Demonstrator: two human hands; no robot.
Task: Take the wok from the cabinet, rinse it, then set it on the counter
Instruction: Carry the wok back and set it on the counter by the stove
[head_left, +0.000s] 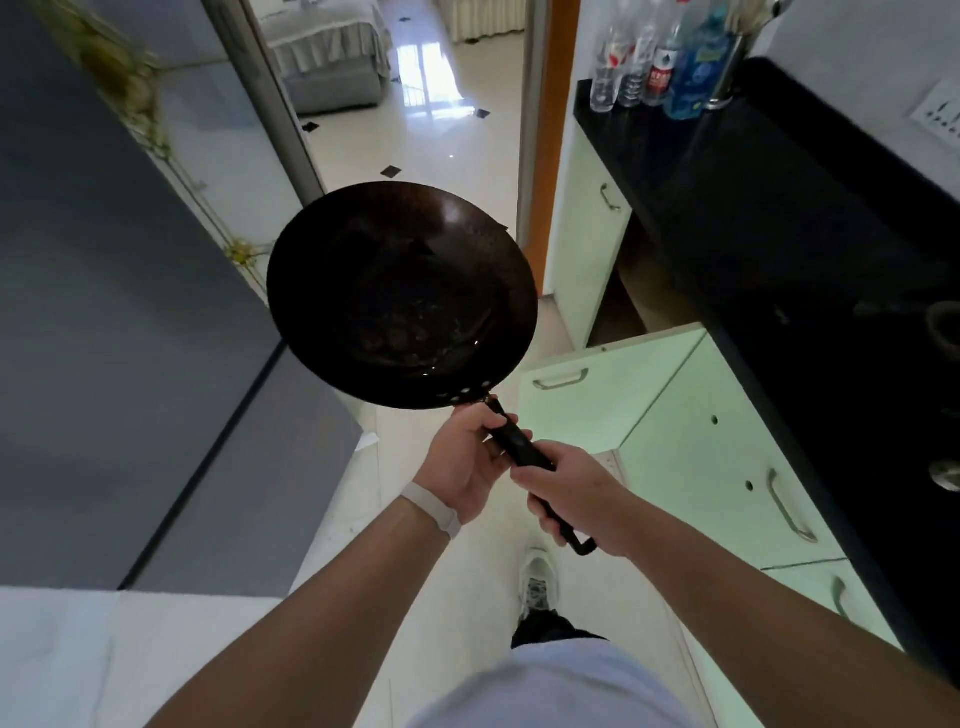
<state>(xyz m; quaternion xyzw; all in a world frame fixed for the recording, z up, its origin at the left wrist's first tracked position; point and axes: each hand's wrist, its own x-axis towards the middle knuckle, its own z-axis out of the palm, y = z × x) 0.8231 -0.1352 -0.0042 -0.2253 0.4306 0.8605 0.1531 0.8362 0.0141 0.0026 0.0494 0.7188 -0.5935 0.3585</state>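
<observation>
One wok is shown held clear of every surface, its bowl carried ahead of the grip and its dark inside turned up toward the camera. One handle is gripped by two hands: the left hand is curled round it at the bowl end, and the right hand is wrapped round it just behind, with the hooked tip left showing past the fingers. One pale wristband is worn behind the left hand. To the right of the grip one cabinet door is seen standing open, so the removal from the cabinet is judged done. A small gleam is seen low in the bowl, but whether a rinse has been given cannot be settled, and no sink or tap can be made out. The setting down is judged not yet done, since one black counter lies well to the right of the grip and is not touched by the wok. Four door pulls are counted on the pale fronts below it. At its far end, well beyond the grip, at least four bottles are grouped; blur prevents a firmer count.
</observation>
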